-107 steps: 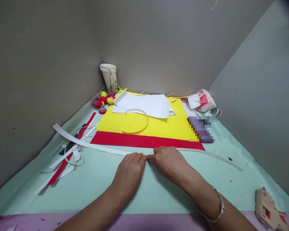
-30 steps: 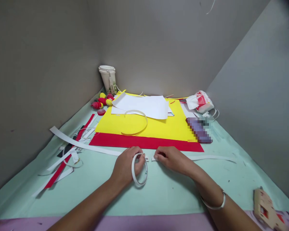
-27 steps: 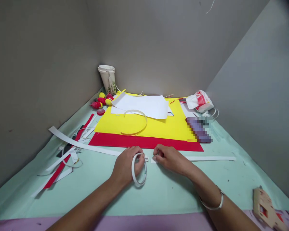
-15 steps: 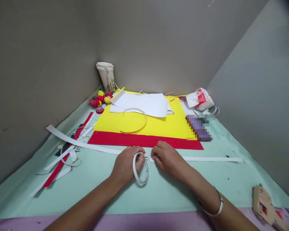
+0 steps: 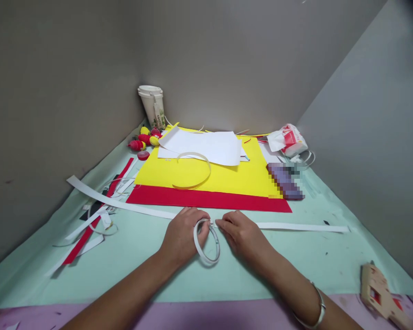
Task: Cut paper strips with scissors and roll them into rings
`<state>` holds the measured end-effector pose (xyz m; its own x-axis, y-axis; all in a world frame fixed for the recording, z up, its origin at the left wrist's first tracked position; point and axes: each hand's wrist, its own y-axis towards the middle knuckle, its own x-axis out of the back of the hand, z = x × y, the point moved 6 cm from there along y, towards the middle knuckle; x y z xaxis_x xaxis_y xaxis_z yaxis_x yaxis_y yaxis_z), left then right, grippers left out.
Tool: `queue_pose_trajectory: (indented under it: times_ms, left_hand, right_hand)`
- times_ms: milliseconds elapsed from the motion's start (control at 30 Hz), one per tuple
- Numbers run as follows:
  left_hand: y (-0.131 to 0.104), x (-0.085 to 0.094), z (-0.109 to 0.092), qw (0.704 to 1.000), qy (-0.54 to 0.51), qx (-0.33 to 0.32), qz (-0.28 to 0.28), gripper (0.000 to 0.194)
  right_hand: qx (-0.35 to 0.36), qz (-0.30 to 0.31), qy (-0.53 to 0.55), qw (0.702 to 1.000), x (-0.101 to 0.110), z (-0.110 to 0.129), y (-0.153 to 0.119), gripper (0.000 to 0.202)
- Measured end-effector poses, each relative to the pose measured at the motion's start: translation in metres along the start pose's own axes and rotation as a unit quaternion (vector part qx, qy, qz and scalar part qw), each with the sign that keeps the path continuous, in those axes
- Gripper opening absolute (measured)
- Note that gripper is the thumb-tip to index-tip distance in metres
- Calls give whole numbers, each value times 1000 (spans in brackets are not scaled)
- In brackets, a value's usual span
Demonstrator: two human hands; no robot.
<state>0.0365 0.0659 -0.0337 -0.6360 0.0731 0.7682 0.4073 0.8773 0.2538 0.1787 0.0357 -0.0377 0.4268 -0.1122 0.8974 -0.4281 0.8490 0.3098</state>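
Observation:
My left hand [image 5: 181, 236] holds a thin white tape ring [image 5: 206, 241] upright on the pale green mat [image 5: 141, 261], its thumb against the ring's top. My right hand [image 5: 243, 235] lies just right of it, fingertips pinching the end of a long white paper strip [image 5: 299, 227] that runs off to the right. Another long white strip [image 5: 120, 204] stretches from my left hand toward the far left. Both hands meet where the strip ends and the ring come together.
Behind the hands lie a red sheet [image 5: 209, 200], a yellow sheet [image 5: 227, 176] with a curled white strip [image 5: 192, 172], and white paper [image 5: 206, 146]. A cup [image 5: 153, 106], red and yellow beads [image 5: 146, 140], scrap strips [image 5: 92, 224], a packet [image 5: 289, 141] and a wooden tool [image 5: 378, 291] surround them.
The tape ring was not in my left hand 3.6 s ago; it is now. Over the last second the ring tilted and slid slightly right, and my right hand drew closer to it.

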Motion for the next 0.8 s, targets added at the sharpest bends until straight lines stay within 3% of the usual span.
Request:
queue_pose_trajectory:
  times_ms: [100, 800]
  left_hand:
    - [1, -1, 0, 1000, 8, 4, 4, 15]
    - [-3, -3, -4, 998, 10, -44, 52, 16]
  right_hand:
    - [1, -23, -18, 1000, -4, 0, -2, 24]
    - [9, -3, -25, 1000, -1, 3, -3, 23]
